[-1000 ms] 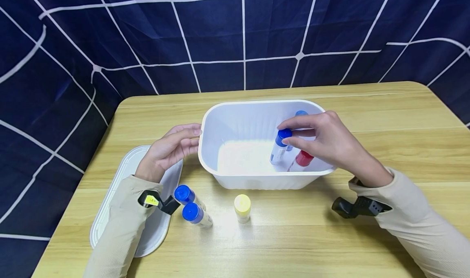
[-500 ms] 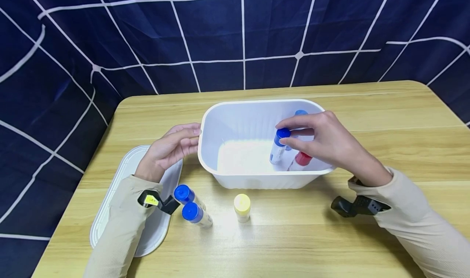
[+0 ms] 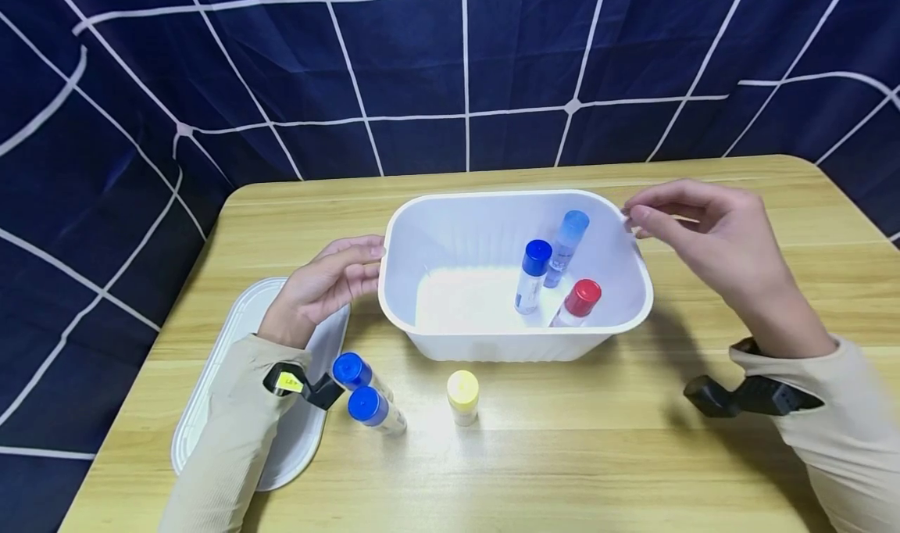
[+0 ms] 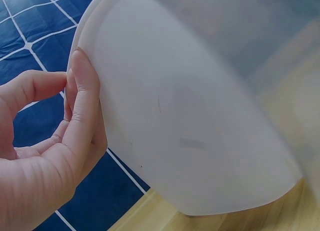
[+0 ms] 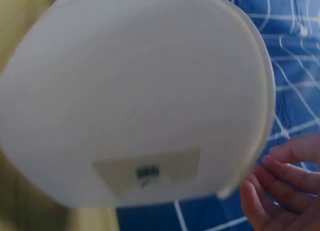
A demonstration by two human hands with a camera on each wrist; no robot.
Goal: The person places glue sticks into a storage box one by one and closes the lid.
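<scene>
My left hand (image 3: 323,280) touches the left rim of a white plastic bin (image 3: 488,347), its fingers against the outer side in the left wrist view. My right hand (image 3: 710,232) is at the bin's right rim with bent fingers and no object in it. Whether its fingertips touch the rim cannot be told. Inside the bin, toward the right, a dark-blue-capped tube (image 3: 532,277), like a glue stick, stands upright. Beside it are a light-blue tube (image 3: 566,248) and a red-capped tube (image 3: 580,302), partly hidden by the front wall.
Two blue-capped tubes (image 3: 369,406) stand in front of the bin, near my left wrist. A yellow-capped tube (image 3: 463,397) is right of them. Under my left forearm lies a white lid (image 3: 232,361). A dark blue grid cloth (image 3: 415,72) hangs behind the wooden table (image 3: 562,455).
My right hand has let go of the dark-blue-capped tube, which stays standing in the bin. It has moved out rightward to the bin's right rim. The left hand stays put.
</scene>
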